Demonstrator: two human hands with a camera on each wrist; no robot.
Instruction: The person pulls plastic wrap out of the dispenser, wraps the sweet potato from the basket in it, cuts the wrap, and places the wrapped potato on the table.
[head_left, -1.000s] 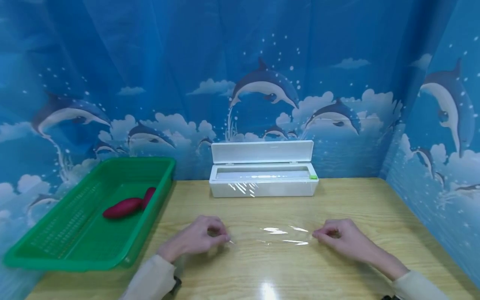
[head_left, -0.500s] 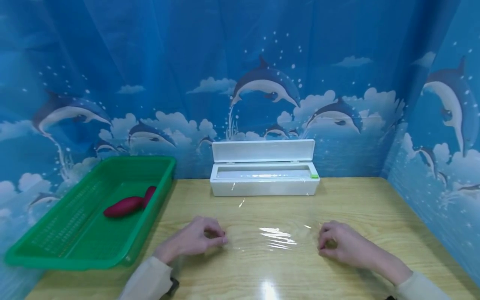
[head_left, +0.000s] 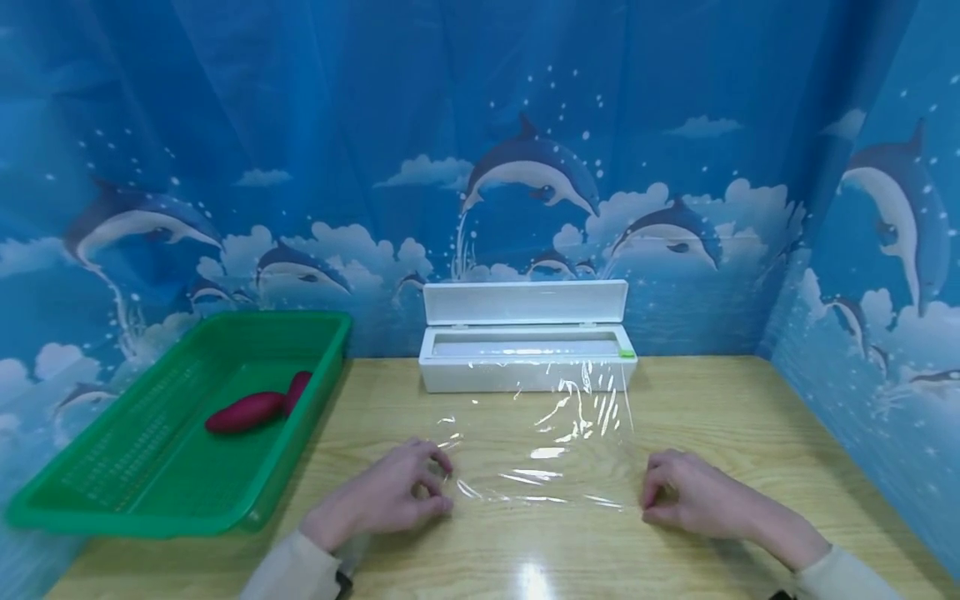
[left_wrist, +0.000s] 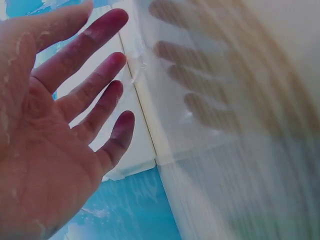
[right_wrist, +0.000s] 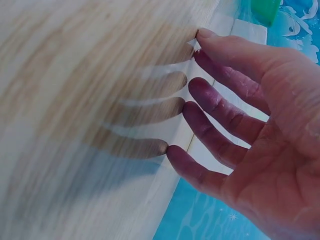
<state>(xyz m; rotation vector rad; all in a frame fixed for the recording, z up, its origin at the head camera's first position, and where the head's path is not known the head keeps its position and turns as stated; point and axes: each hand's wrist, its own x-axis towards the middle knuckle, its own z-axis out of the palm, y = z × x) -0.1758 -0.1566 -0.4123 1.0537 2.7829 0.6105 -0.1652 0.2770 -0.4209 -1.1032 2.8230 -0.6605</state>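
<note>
A sheet of clear plastic wrap (head_left: 547, 454) stretches from the white wrap box (head_left: 525, 377) toward me, its front edge down by the table between my hands. My left hand (head_left: 393, 492) is just beyond the film's left edge, thumb and fingers spread apart with nothing between them, as the left wrist view shows. At the film's right edge is my right hand (head_left: 693, 497). In the right wrist view its fingertips (right_wrist: 176, 152) touch the tabletop (right_wrist: 75, 100), thumb and index finger slightly apart. The box lid (head_left: 525, 303) stands raised.
A green plastic basket (head_left: 258, 492) stands on the left of the wooden table (head_left: 570, 558), holding two dark red sweet potatoes, one (head_left: 246, 412) in full view. Behind the box hangs a blue dolphin-print curtain (head_left: 375, 125); it also covers the right side.
Both hands pinched the film's front corners a second ago; now both have let go. The film has sunk, wrinkled near the box, and the right hand has shifted slightly right and nearer me.
</note>
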